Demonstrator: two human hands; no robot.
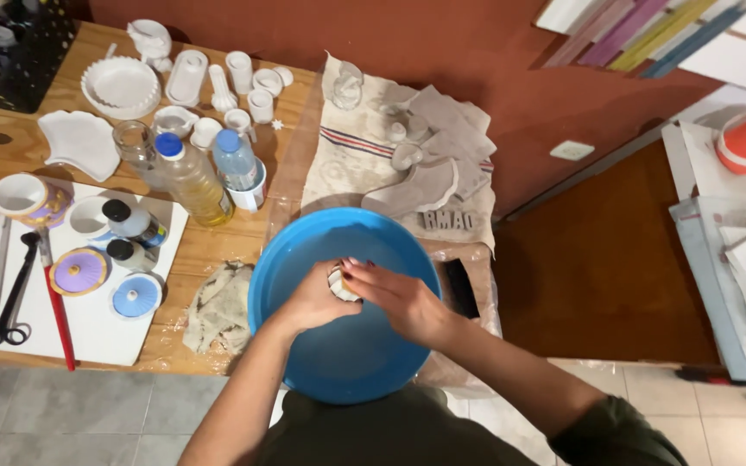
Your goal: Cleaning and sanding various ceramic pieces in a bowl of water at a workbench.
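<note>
A home craft workshop: white plaster moulds [121, 85], scissors [12, 298] and cast pieces [425, 185] crowd the wooden table [10, 142].

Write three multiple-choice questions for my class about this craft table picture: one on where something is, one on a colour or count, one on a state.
1. Where do both hands meet?
A. Over the round blue plastic basin
B. Over the black-handled scissors
C. Over the orange tub

2. What colour are the caps of the two clear plastic bottles?
A. Red
B. Blue
C. Green

3. How is the small white ridged mould held?
A. Lying alone on the table
B. Gripped between both hands
C. Pinched by one hand only

Answers:
1. A: the left hand and right hand sit above the basin.
2. B: both caps show blue.
3. B: fingers of both hands close around it.
</note>
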